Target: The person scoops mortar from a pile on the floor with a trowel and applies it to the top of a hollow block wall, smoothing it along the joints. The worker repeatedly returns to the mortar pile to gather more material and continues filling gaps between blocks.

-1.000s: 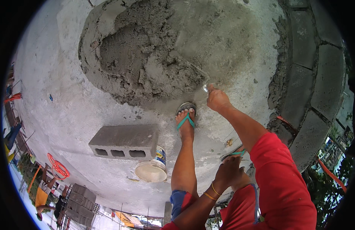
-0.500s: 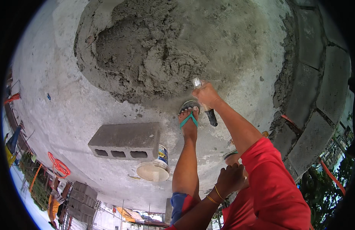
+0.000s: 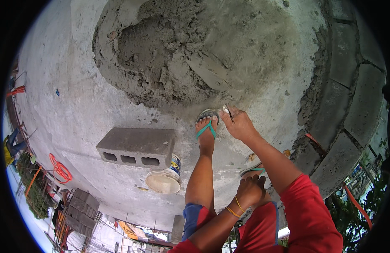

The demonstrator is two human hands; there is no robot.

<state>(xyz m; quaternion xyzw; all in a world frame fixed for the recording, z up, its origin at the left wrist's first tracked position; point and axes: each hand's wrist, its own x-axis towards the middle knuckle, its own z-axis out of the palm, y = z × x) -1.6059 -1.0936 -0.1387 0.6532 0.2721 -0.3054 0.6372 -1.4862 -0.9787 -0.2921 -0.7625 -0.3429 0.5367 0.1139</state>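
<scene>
My right hand (image 3: 240, 126) is closed round the handle of a trowel beside my sandaled left foot (image 3: 207, 127). The trowel's blade (image 3: 208, 71), smeared with grey mortar, appears to lie on the near right edge of a wet mortar heap (image 3: 161, 63). Most of the handle is hidden by my fingers. My left hand (image 3: 252, 192), with yellow bands at the wrist, rests by my right knee. Its fingers are loosely bent and slightly apart, and no held thing shows.
A hollow concrete block (image 3: 136, 143) lies on the concrete floor to the left, with a white bucket (image 3: 164, 180) tipped against it. Laid blocks (image 3: 330, 109) with mortar edges curve along the right. An orange hose coil (image 3: 60, 168) and stacked blocks (image 3: 82, 211) stand farther left.
My right hand has moved slightly right and nearer, and turned; the trowel's black handle end is no longer visible. A flat blade shape now shows on the mortar. My left hand stays by the knee.
</scene>
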